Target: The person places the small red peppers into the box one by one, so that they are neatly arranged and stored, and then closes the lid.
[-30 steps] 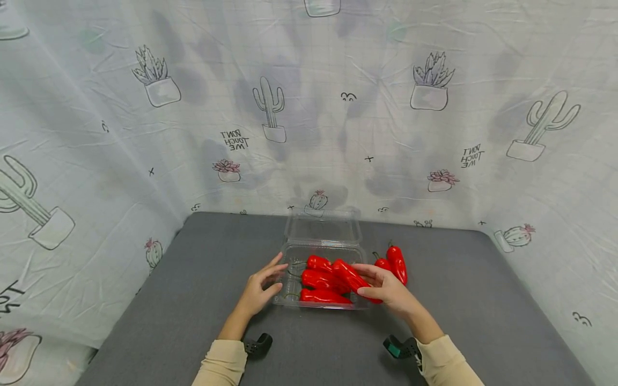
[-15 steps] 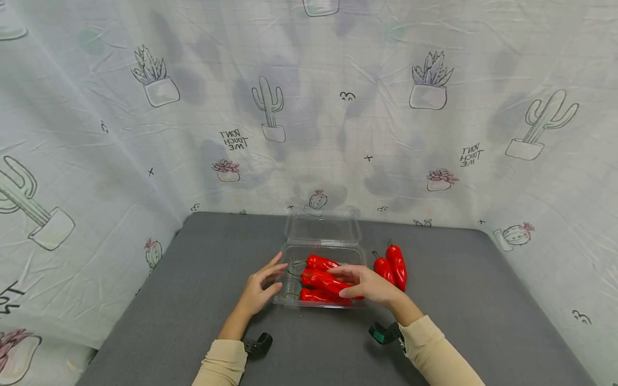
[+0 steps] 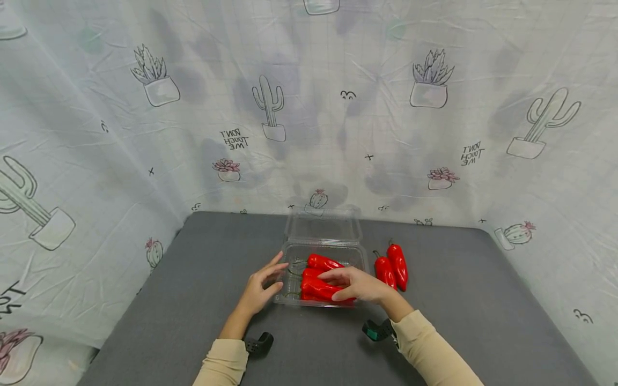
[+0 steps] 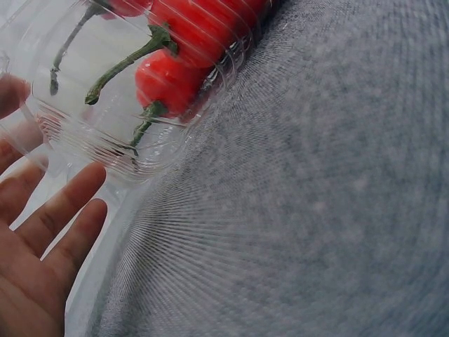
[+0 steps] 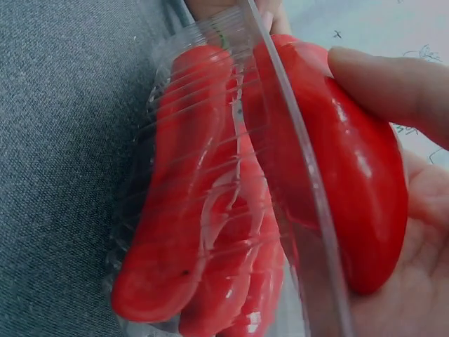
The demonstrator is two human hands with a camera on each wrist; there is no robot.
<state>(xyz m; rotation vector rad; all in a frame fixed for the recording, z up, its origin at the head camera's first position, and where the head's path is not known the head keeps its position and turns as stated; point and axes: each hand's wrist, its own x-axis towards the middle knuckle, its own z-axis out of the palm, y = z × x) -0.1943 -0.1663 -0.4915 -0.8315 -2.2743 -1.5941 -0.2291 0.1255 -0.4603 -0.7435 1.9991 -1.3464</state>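
A clear plastic clamshell box [image 3: 359,257] stands on the table with its lid [image 3: 323,225] laid back. My right hand [image 3: 359,284] grips a red pepper [image 5: 358,182] between thumb and fingers, over the front of the box. Several red peppers [image 3: 324,261] lie inside, stems to the left; the held one partly hides those beneath. The right wrist view shows it above the front wall, over the other peppers [image 5: 196,182]. At the box's left side is my left hand [image 3: 260,287], fingers spread [image 4: 74,200], holding nothing. Whether its fingertips touch the plastic, I cannot tell.
Two more red peppers [image 3: 384,271] lie side by side on the grey table [image 3: 463,289], right of the box. A white curtain [image 3: 318,107] printed with cactus drawings hangs behind and around the table.
My right hand has carried the red pepper leftward from the box's right side and lowered it over the front peppers. The left hand stays put. Both peppers on the table are now more exposed.
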